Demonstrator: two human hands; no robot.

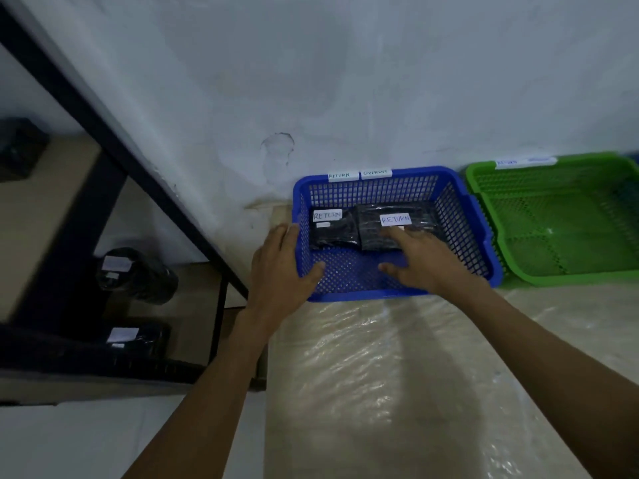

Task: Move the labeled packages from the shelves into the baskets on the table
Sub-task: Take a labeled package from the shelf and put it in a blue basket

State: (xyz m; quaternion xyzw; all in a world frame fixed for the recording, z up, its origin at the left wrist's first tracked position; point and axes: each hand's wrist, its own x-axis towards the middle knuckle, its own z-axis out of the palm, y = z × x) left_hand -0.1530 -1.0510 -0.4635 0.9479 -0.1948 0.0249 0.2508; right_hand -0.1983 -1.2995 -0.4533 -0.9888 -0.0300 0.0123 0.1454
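Your left hand (276, 267) grips the left wall of the blue basket (397, 293), thumb inside the mesh and fingers wrapped over the outside. Your right hand (418, 261) lies spread inside the basket, holding nothing, its straight fingertips resting on the right RETURN package (373, 233). That package sits against the far wall, just beside the left RETURN package (332, 235). Both match the RETURN tag (340, 175) on the rim.

You seem to be settling the right package into place. Press it flat with the fingertips rather than pinching the wrap, and nudge it toward its neighbour so the near half of the basket floor is left for more. Brace the basket with the left hand while you push, since it probably slides on the plastic-covered table (380, 375).

More labeled packages wait on the shelves: a round one (138, 274) and a flat one (138, 340). Read each label first; the green basket (553, 280) carries its own tags, too blurred to read.
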